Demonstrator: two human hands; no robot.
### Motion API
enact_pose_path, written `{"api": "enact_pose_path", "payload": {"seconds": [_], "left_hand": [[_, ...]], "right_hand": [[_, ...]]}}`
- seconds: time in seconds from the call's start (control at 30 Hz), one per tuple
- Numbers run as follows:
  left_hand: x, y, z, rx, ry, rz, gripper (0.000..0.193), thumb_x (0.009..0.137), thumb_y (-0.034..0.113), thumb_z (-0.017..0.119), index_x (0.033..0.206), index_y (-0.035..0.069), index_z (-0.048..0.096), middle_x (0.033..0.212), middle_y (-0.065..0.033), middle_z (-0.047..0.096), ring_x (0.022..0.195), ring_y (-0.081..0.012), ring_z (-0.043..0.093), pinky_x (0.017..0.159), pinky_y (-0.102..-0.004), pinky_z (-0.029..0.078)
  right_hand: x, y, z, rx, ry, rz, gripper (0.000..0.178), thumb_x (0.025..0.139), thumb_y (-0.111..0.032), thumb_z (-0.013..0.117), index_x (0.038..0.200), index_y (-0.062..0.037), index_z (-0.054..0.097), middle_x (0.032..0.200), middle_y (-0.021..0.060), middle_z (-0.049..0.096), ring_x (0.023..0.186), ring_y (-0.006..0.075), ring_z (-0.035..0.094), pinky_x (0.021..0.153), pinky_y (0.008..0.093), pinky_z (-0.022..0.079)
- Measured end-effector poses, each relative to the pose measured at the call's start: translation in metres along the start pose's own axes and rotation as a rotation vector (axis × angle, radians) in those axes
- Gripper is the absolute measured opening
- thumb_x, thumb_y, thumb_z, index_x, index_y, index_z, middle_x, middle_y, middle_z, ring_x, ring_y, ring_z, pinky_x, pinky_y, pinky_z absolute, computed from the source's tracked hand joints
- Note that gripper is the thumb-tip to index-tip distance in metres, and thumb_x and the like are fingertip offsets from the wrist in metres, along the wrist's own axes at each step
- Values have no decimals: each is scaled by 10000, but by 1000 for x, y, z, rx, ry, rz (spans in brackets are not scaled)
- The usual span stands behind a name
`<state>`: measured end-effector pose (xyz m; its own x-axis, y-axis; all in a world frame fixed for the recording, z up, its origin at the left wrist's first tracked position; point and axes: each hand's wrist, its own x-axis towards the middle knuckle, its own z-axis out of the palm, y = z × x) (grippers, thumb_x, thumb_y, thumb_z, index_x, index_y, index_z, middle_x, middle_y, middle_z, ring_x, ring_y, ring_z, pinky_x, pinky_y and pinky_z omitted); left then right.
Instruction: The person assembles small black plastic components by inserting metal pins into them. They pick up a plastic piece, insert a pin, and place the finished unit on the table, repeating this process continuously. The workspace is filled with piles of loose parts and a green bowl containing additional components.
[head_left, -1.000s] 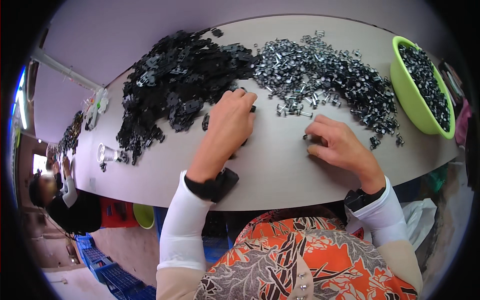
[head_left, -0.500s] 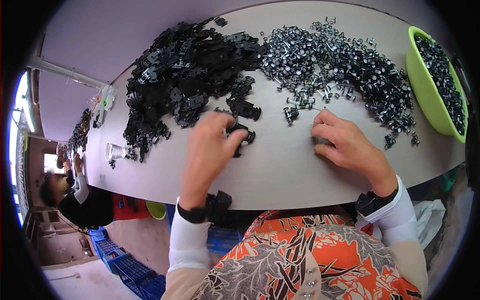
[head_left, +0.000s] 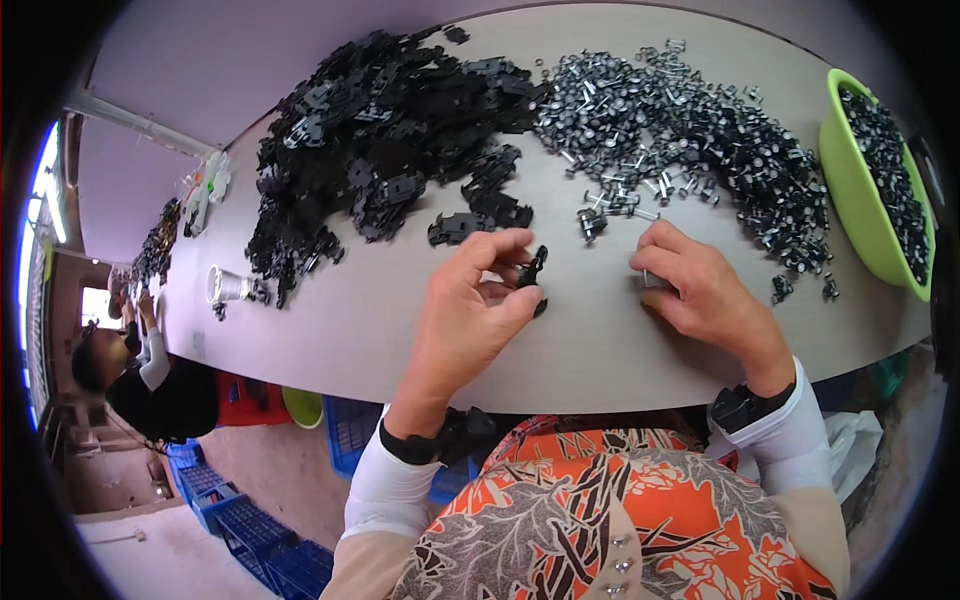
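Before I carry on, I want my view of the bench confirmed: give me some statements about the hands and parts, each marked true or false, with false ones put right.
1. The left hand holds a black plastic part. True.
2. The right hand is spread out flat. False: the right hand has its fingers curled toward the thumb.
3. The heap of wheel-and-axle pieces lies right of the heap of black parts. True.
4. The green basin stands between the two heaps. False: the green basin stands right of both.
5. The clear cup is nearer the left hand than the right. True.
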<state>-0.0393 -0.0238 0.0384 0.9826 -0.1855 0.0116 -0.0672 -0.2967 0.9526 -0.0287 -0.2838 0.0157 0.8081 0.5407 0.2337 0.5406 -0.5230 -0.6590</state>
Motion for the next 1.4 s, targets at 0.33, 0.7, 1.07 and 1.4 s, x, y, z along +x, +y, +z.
{"api": "enact_pose_path", "payload": {"seconds": [0.33, 0.7, 1.07, 1.4], "left_hand": [[52, 0, 50, -694, -392, -390, 364, 804, -49, 626, 1164, -20, 574, 940, -93, 657, 755, -169, 659, 676, -278, 562], [36, -16, 65, -343, -327, 2, 279, 765, 40, 696, 1009, 37, 561, 820, -17, 584, 714, -110, 584, 642, -237, 493], [44, -11, 50, -862, -452, -468, 145, 878, 130, 678, 917, 3, 620, 765, -48, 634, 547, -94, 586, 413, -186, 426], [37, -13, 53, -809, -537, -456, 149, 871, 160, 695, 886, 25, 634, 712, -15, 622, 527, -73, 564, 418, -180, 378]], "right_hand": [[0, -17, -7, 170, 381, -130, 354, 689, 97, 688, 1004, -31, 588, 1018, 87, 571, 692, 149, 580, 556, 257, 492], [-4, -16, -6, 312, 337, -37, 354, 696, 135, 656, 1015, -8, 599, 1023, 78, 561, 783, 121, 571, 588, 230, 493], [4, -20, 2, -74, 331, -246, 452, 603, 74, 725, 1028, -35, 615, 970, 88, 608, 860, 291, 590, 709, 360, 509], [-6, -22, 15, -42, 351, -235, 460, 609, 77, 725, 1042, -32, 617, 922, 83, 603, 839, 282, 594, 698, 353, 509]]}}
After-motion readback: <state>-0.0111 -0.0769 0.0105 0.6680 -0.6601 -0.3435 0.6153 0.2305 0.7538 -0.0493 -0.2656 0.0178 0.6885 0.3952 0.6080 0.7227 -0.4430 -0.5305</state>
